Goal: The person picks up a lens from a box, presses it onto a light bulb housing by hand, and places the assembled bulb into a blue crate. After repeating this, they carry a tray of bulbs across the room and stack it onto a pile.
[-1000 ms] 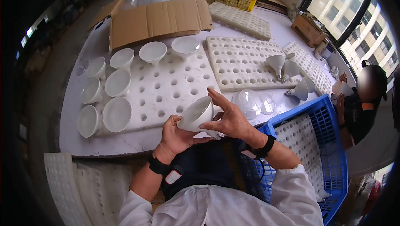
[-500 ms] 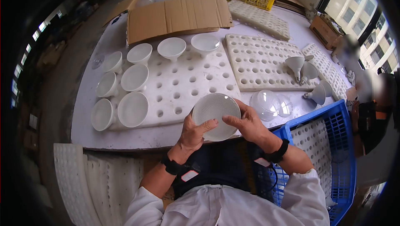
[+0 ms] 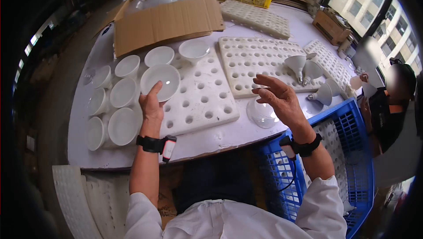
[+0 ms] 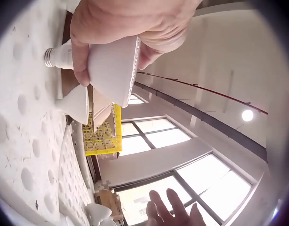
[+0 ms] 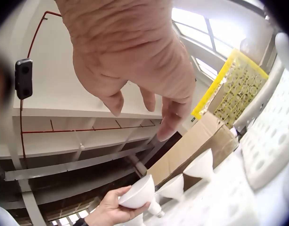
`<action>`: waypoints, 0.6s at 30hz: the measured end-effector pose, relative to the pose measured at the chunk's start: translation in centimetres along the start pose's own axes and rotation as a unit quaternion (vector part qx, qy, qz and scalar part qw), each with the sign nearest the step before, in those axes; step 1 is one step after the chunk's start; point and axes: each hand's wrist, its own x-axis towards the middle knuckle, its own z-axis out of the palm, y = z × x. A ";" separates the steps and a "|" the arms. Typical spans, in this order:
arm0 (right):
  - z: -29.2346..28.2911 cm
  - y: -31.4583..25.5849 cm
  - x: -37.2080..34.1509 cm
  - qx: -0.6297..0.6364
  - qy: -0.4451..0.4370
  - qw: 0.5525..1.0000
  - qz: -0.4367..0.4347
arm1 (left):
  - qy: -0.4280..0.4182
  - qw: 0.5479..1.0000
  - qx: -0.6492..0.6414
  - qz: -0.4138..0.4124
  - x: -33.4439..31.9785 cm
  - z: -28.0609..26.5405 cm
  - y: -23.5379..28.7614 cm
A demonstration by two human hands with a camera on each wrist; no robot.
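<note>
In the head view my left hand (image 3: pixel 152 107) grips a white cone-shaped lamp bulb (image 3: pixel 164 80), thumb over its wide face. The bulb is above a white foam tray (image 3: pixel 200 87) with rows of holes, beside several similar bulbs (image 3: pixel 122 126) standing in it. Its metal screw base (image 4: pixel 49 57) shows close to the foam in the left wrist view. My right hand (image 3: pixel 282 100) is raised with nothing in it, fingers spread and slightly bent. Below that hand, clear domed covers (image 3: pixel 263 115) lie on the table, partly hidden by it.
Behind the tray stands an open cardboard box (image 3: pixel 167 25) of clear domes. Another foam tray (image 3: pixel 251 63) lies to the right, with loose bulbs (image 3: pixel 324 93) nearby. A blue crate (image 3: pixel 369 164) sits at the front right, and a person (image 3: pixel 381 120) works beyond it.
Both hands held the bulb in front of the body. The right hand has let go and moved right; the left has carried the bulb left and forward over the tray.
</note>
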 end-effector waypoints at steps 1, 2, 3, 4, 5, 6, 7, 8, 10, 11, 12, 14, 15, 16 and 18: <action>-2.1 0.5 0.2 -0.047 0.021 0.999 -0.004 | 0.010 0.999 0.008 -0.030 0.6 0.3 0.0; -4.2 0.8 0.3 -0.079 0.052 0.996 0.004 | 0.018 0.998 0.019 -0.061 0.8 0.4 0.1; -6.7 1.5 0.5 -0.161 0.078 0.984 0.005 | 0.023 0.997 0.028 -0.064 1.4 0.3 -0.2; -9.1 2.6 1.0 -0.240 0.098 0.966 0.007 | 0.032 0.997 0.038 -0.062 2.1 0.1 -0.5; -12.0 4.0 1.6 -0.289 0.122 0.949 0.035 | 0.039 0.995 0.045 -0.078 2.5 0.1 -0.6; -14.5 4.9 1.9 -0.335 0.141 0.929 0.063 | 0.049 0.993 0.053 -0.092 2.8 -0.1 -0.8; -16.1 5.0 2.0 -0.333 0.171 0.924 0.072 | 0.043 0.993 0.052 -0.098 3.0 -0.4 -1.0; -19.5 7.9 2.6 -0.335 0.197 0.919 0.061 | 0.058 0.992 0.049 -0.105 3.1 -0.7 -1.2; -21.3 7.1 2.7 -0.456 0.211 0.853 0.143 | 0.068 0.990 0.046 -0.117 4.1 -1.2 -1.6; -21.6 7.0 2.4 -0.457 0.212 0.851 0.151 | 0.062 0.991 0.041 -0.113 4.6 -1.8 -2.0; -21.3 6.6 2.3 -0.409 0.206 0.876 0.151 | 0.060 0.992 0.035 -0.108 4.6 -2.2 -2.2; -19.5 5.5 2.2 -0.358 0.196 0.900 0.152 | 0.066 0.991 0.040 -0.106 3.1 -1.8 -1.8; -18.1 4.5 2.0 -0.415 0.184 0.880 0.137 | 0.062 0.992 0.023 -0.110 1.9 -1.8 -1.6; -17.4 4.1 2.1 -0.471 0.171 0.858 0.117 | 0.057 0.992 0.003 -0.112 0.7 -1.9 -1.6; -18.8 5.9 3.4 -0.500 0.174 0.843 0.098 | 0.044 0.996 0.043 -0.072 -1.4 -3.5 -4.1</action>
